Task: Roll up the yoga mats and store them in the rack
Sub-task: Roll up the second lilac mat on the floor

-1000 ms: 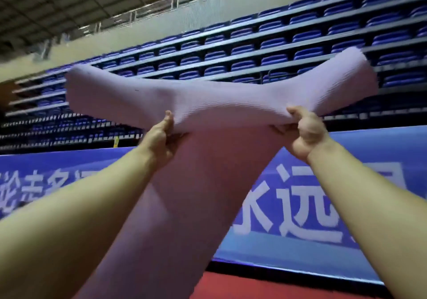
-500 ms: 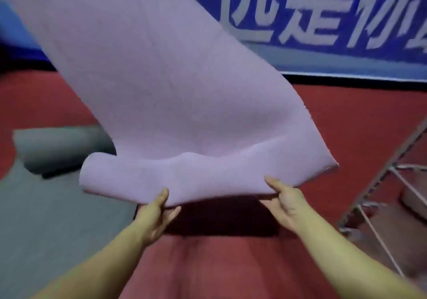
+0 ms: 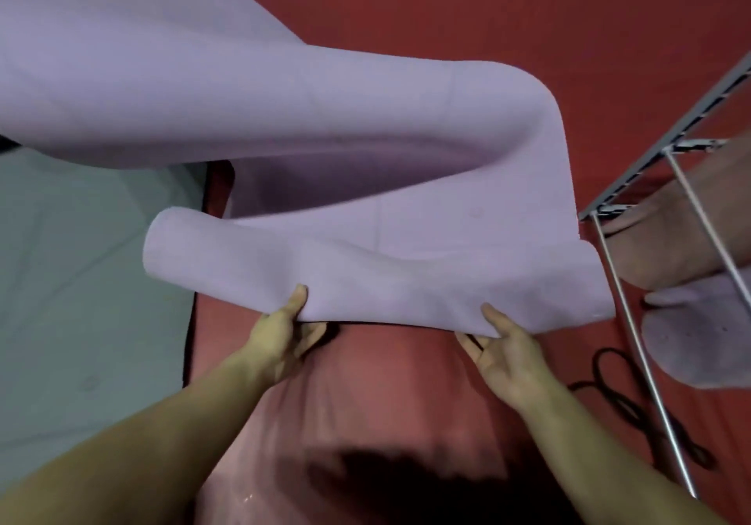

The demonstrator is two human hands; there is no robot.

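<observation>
Lower now than half a second back — purple mat [image 3: 365, 126] folded over itself above the red floor [image 3: 487, 16], blue banner gone from sight. Near edge held up in the air, running left to right; the long part going away up and left. Pinched by left hand [image 3: 284, 333] and right hand [image 3: 504, 350], thumbs on top. Beside a gray mat [image 3: 81, 301] and the metal rack [image 3: 634, 183] — rolled mats already inside.
</observation>
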